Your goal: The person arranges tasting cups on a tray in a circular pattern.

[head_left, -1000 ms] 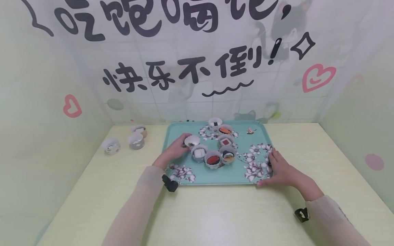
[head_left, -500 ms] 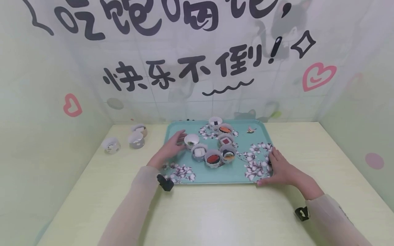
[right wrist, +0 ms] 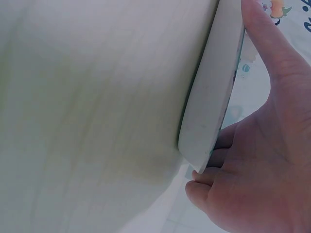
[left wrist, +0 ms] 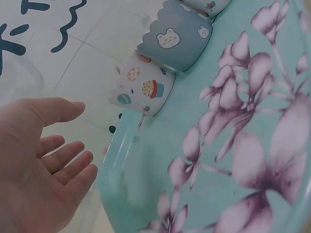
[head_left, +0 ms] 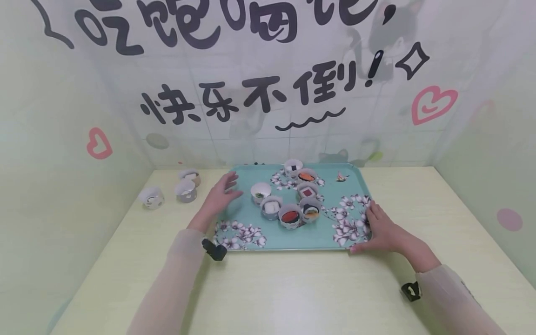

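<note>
My left hand [head_left: 219, 193] is over the left edge of the turquoise tray [head_left: 247, 235], fingers loosely spread with nothing in them. Right of it on the tray is a white paper baking cup [head_left: 260, 192] with a bit of green inside; the left wrist view shows its cupcake print [left wrist: 146, 87]. Beside it a blue-grey cup [head_left: 271, 208] holds a white piece. Further along stand cups with a red piece [head_left: 290, 216] and a dark-and-yellow one [head_left: 310, 210]. My right hand [head_left: 383, 230] rests against the tray's front right corner, fingers along the side, thumb at the front edge.
Behind these on the tray are cups with a red square piece [head_left: 307, 191], an orange piece [head_left: 306, 177] and a black-and-white piece [head_left: 292, 167]. Three more cups stand at the table's left: a tipped one [head_left: 151, 199], a grey one [head_left: 185, 191] and another [head_left: 190, 177] behind. Printed walls enclose the table.
My left hand has let go of the white baking cup and drawn back to the left, its fingers opening. The cup stays on the tray. My right hand has not moved.
</note>
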`<action>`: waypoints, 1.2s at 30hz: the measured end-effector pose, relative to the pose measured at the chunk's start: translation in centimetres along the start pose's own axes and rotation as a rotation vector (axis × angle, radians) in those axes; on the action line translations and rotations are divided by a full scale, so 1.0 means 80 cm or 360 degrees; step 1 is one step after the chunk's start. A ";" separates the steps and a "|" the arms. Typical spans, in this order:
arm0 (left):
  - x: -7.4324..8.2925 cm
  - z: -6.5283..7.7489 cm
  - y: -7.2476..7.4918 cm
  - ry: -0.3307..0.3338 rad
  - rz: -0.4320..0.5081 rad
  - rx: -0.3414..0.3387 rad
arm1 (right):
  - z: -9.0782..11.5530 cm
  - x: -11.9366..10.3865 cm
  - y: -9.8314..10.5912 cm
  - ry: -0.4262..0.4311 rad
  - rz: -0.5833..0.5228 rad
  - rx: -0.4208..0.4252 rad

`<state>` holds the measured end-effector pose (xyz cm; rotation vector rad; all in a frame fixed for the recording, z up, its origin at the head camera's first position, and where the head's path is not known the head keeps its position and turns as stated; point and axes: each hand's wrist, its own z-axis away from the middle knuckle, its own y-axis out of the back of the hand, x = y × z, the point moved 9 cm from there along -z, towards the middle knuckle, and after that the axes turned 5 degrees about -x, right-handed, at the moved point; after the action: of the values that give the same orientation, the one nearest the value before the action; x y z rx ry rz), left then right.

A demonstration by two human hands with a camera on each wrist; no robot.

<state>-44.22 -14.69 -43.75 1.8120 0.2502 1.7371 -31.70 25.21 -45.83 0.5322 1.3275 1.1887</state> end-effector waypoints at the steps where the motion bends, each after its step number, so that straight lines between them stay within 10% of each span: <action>1: -0.001 0.001 0.003 -0.0001 0.0010 0.0021 | 0.000 0.000 0.000 0.0004 0.0002 0.0000; 19: -0.017 0.036 0.076 -0.0105 0.0239 0.0532 | -0.001 0.001 0.000 -0.0010 0.0013 -0.0002; 28: -0.034 0.061 0.114 -0.0030 0.0263 0.0919 | 0.000 0.002 0.000 -0.0009 0.0002 0.0002; 36: -0.057 0.074 0.132 0.0133 0.0207 0.1002 | -0.002 0.002 0.001 -0.0007 0.0006 0.0004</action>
<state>-41.96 -27.25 -41.58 2.2239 0.8046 1.9713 -31.85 25.30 -45.88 0.5392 1.3247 1.1886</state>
